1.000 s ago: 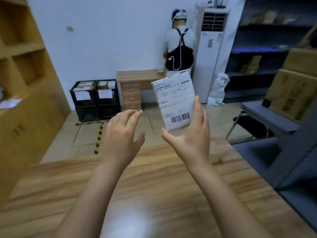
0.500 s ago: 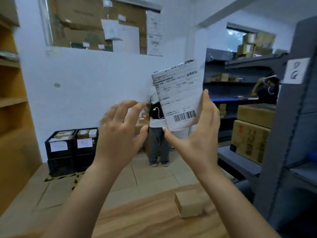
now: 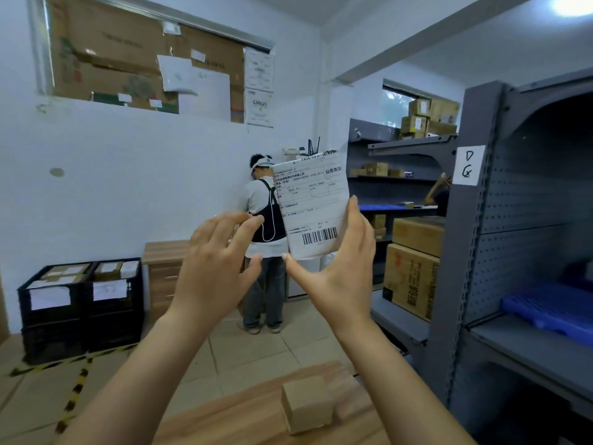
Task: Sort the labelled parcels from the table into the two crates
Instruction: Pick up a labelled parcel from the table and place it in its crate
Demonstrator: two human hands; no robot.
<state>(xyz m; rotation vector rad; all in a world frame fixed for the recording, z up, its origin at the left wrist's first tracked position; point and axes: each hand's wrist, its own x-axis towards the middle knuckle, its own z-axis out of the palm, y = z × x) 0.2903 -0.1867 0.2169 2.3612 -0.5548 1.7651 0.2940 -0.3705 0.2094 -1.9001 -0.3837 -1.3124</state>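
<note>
My right hand (image 3: 340, 268) holds a flat parcel (image 3: 311, 203) upright at chest height, its white label with a barcode facing me. My left hand (image 3: 215, 268) hovers just left of it with fingers spread, not touching the parcel. Two black crates (image 3: 83, 319) stand side by side on the floor at the far left wall, each with a white paper sign and parcels inside. A small brown box (image 3: 306, 406) sits on the wooden table (image 3: 244, 419) below my hands.
A person (image 3: 266, 248) stands with their back to me at a wooden drawer unit (image 3: 163, 271). Grey metal shelving (image 3: 513, 252) with cardboard boxes lines the right. Yellow-black tape (image 3: 77, 383) marks the floor near the crates.
My view has tilted up from the tabletop to the room. Both hands rose with the parcel, which stays in my right hand; the left hand remains open beside it.
</note>
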